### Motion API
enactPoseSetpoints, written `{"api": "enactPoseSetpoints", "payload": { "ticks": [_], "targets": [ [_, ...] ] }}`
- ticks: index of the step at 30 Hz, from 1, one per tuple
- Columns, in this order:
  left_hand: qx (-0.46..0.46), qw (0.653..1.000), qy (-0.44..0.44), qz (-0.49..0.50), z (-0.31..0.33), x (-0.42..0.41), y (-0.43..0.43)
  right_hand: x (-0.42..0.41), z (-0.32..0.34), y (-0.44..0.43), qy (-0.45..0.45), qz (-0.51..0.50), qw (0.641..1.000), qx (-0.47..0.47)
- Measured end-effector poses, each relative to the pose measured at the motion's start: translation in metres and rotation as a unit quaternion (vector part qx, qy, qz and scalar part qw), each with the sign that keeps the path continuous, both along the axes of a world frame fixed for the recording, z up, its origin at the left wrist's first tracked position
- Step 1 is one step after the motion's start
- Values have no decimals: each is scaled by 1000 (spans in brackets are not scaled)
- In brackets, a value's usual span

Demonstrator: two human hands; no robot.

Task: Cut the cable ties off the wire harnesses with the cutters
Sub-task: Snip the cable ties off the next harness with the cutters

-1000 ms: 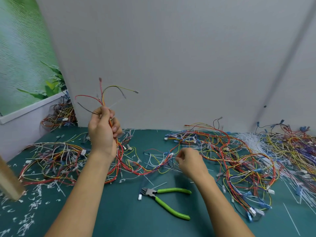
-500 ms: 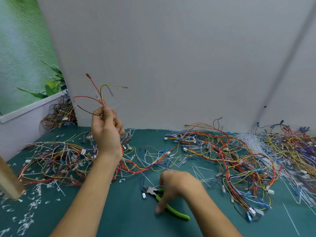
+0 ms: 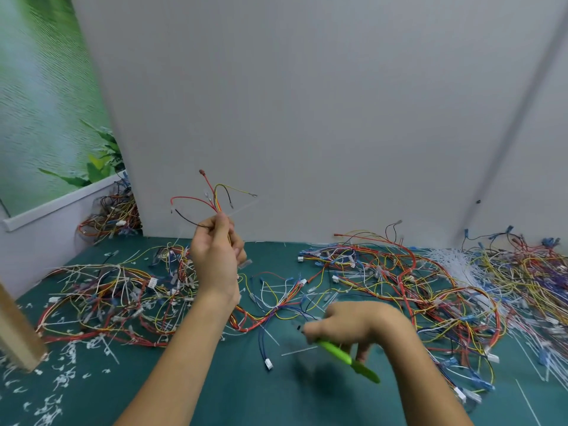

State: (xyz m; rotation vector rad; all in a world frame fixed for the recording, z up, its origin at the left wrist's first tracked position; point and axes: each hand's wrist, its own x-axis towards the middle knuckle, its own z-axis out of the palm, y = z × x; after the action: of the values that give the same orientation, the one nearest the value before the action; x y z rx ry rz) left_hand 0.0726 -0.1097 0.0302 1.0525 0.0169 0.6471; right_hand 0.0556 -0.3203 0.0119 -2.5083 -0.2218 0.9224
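Note:
My left hand (image 3: 216,256) is raised above the green mat and grips a wire harness (image 3: 212,199) of red, yellow and black wires that fan out above its fingers. A thin clear cable tie (image 3: 242,207) sticks out to the right beside the fingertips. The harness trails down to the mat. My right hand (image 3: 353,322) is low over the mat, fingers curled round the green-handled cutters (image 3: 347,358). The handles point down and right; the jaws are hidden by the hand and blur.
Tangled harnesses cover the mat (image 3: 246,395) on the left (image 3: 107,296) and right (image 3: 415,287). A bunch of white cable ties (image 3: 455,262) lies at the right. Cut tie scraps (image 3: 61,379) litter the near left. A wooden post (image 3: 15,333) stands at the left edge. A grey wall is behind.
My right hand came down from the wires to the cutters, closed on them and lifted them off the mat. My left hand holds the harness up, shifted slightly.

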Motion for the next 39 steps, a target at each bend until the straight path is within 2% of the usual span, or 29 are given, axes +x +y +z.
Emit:
{"api": "enactPoseSetpoints", "payload": {
  "ticks": [3, 5, 7, 9, 12, 13, 14, 16, 20, 23, 25, 26, 29, 31, 33, 39],
  "targets": [
    [-11, 1000, 4, -4, 0, 1, 1, 3, 13, -32, -38, -37, 993, 101],
    [-17, 1000, 15, -18, -1, 1, 0, 8, 13, -47, -25, -74, 966, 246],
    [-28, 999, 23, -38, -1, 0, -5, 13, 13, -52, 58, -118, 886, 445],
    [-48, 996, 26, -65, -1, -1, -11, 18, 13, -52, 128, -117, 778, 604],
    [-84, 987, 41, -133, 1, -2, -19, 22, 11, -44, 173, -73, 615, 766],
    [-95, 981, 52, -158, 1, -3, -21, 23, 10, -40, 187, -58, 572, 797],
    [-107, 975, 66, -181, 1, -4, -23, 22, 9, -37, 197, -50, 542, 815],
    [-134, 962, 92, -218, 2, -6, -26, 21, 8, -30, 203, -48, 526, 825],
    [-183, 940, 108, -269, 5, -10, -29, 18, 6, -17, 187, -46, 548, 814],
    [-191, 934, 105, -283, 6, -12, -31, 14, 7, -14, 166, -36, 597, 784],
    [-177, 940, 94, -275, 6, -13, -32, 9, 11, -13, 133, -29, 650, 747],
    [-165, 946, 86, -266, 6, -13, -32, 7, 13, -13, 96, -28, 689, 718],
    [-127, 962, 60, -232, 6, -13, -30, 0, 18, -11, -108, -26, 832, 543],
    [-108, 970, 48, -212, 4, -12, -29, -4, 19, -8, -211, -7, 880, 426],
    [-96, 974, 46, -200, 2, -12, -28, -8, 19, -4, -240, 7, 892, 382],
    [-95, 976, 47, -188, 3, -13, -29, -9, 20, 3, -256, -1, 900, 353]
  ]
}}
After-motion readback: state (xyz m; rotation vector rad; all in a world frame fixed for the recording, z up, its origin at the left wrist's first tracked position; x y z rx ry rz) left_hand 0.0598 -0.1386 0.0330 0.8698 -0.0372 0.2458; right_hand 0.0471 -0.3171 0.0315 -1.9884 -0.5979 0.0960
